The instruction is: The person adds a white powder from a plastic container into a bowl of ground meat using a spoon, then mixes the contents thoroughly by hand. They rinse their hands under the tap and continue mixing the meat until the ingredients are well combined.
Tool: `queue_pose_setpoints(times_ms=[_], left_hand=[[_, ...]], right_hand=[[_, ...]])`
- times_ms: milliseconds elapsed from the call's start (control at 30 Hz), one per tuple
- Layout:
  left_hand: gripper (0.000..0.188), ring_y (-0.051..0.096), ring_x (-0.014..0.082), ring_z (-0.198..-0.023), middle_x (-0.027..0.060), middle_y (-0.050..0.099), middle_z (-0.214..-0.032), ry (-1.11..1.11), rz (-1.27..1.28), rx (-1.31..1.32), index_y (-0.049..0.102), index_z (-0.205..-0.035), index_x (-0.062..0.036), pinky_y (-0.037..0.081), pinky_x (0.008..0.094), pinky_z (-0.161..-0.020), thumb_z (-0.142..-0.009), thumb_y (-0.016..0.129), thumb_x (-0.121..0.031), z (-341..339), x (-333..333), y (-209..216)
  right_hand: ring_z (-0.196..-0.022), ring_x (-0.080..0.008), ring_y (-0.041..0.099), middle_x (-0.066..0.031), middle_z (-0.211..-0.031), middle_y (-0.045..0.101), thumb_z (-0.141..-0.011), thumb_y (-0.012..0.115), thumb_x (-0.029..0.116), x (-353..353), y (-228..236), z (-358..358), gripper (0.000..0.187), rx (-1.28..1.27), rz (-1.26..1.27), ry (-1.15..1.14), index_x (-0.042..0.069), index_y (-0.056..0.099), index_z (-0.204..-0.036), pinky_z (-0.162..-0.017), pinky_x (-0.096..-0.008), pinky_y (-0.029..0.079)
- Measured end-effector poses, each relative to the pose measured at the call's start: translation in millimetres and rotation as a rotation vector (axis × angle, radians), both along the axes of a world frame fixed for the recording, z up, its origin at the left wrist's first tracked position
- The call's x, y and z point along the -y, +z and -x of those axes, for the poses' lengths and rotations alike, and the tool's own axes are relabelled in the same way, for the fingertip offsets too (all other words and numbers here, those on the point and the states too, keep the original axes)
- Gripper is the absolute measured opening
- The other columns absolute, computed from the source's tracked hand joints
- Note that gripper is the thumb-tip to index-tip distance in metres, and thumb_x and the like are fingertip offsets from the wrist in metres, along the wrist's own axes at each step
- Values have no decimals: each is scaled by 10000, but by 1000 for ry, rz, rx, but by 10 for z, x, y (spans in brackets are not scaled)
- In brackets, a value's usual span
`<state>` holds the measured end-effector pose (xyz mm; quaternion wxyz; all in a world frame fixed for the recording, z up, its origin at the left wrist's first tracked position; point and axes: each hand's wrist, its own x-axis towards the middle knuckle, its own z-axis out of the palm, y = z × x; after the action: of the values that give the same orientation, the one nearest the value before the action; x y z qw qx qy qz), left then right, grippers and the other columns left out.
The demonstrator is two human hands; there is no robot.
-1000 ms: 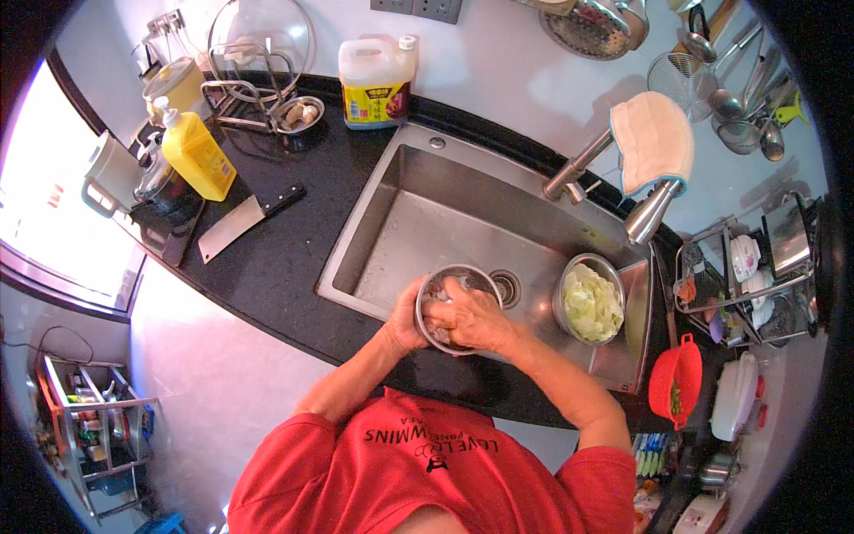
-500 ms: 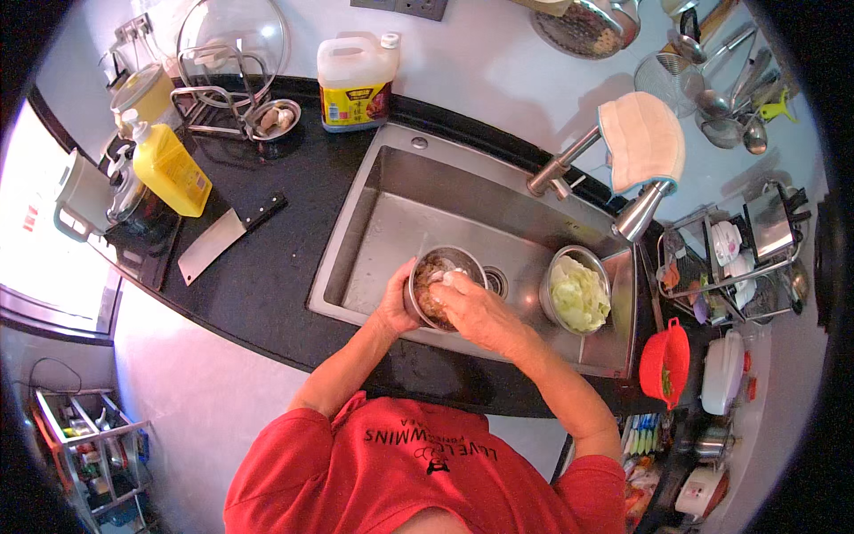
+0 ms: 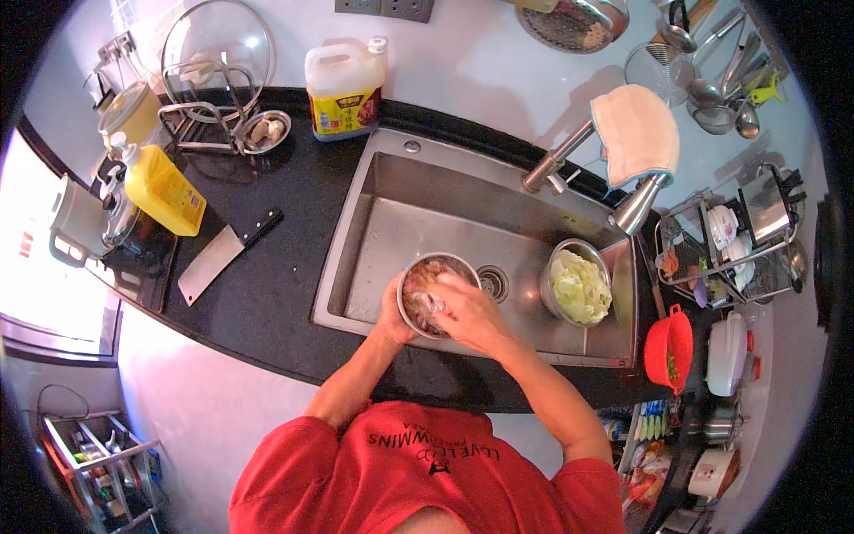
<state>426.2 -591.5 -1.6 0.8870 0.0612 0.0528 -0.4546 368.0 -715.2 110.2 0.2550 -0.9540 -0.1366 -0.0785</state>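
My left hand (image 3: 392, 313) is closed round the left side of a round steel bowl (image 3: 470, 267), which it holds over the near part of the sink. Wet, pinkish-brown pieces that look like raw meat (image 3: 418, 283) lie in the bowl. Reaching in from the right, my right hand (image 3: 471, 315) has its fingers bent into these pieces; its fingertips are partly hidden among them. To the right, a second steel bowl (image 3: 548, 297) stands in the sink, heaped with pale green cabbage leaves (image 3: 580, 287).
The steel sink (image 3: 356, 240) has its drain (image 3: 492, 283) just right of the held bowl. A cleaver (image 3: 213, 262) lies on the black counter at left, near a yellow pump bottle (image 3: 166, 191). Behind stands a jug (image 3: 347, 89). A cloth-draped faucet (image 3: 556, 165) overhangs the sink; a red basket (image 3: 667, 351) sits right.
The held bowl has shifted slightly left and tipped a little. My right hand has moved lower into the meat, and its fingers have changed position there. The whole view has shifted slightly.
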Motion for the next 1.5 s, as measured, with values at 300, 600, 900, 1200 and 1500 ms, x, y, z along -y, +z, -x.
queue_pose_setpoints(times_ms=[300,600,900,1200,1500], left_hand=[[416,564,287,-1036,106,594,-1145,-112,-75,-29,587,-1128,-107,441,453,-930,-798,551,-358,-10,-33,-16],[440,580,284,-1006,93,613,-1092,-101,-97,-130,591,-1111,-112,463,489,-872,-827,504,-437,15,-9,121],[495,550,303,-1066,139,584,-1166,-62,-35,-54,556,-1175,-53,416,462,-954,-872,421,-421,29,-44,43],[482,532,292,-1096,118,576,-1191,-70,-72,-193,559,-1176,-54,412,466,-951,-860,455,-403,53,-73,23],[456,571,284,-1049,137,578,-1184,36,111,-45,552,-1178,-42,447,441,-939,-889,430,-372,46,-101,69]], right_hand=[[-1004,-377,503,-191,-1041,512,-700,684,259,-175,-238,-76,524,-266,102,-265,181,514,-1190,-837,-498,425],[-876,-377,541,-200,-948,475,-754,611,178,-161,-180,-120,242,-124,174,-138,74,525,-955,-681,-469,484],[-769,-413,609,-240,-974,526,-790,539,74,-127,-47,101,268,-127,219,116,37,508,-1053,-652,-465,524],[-624,-357,626,-210,-765,608,-791,506,106,-277,-462,-222,117,-80,295,-121,1,555,-812,-555,-448,512],[-883,-385,584,-225,-969,570,-757,616,154,-134,224,100,526,-181,49,-185,59,429,-1239,-755,-452,485]])
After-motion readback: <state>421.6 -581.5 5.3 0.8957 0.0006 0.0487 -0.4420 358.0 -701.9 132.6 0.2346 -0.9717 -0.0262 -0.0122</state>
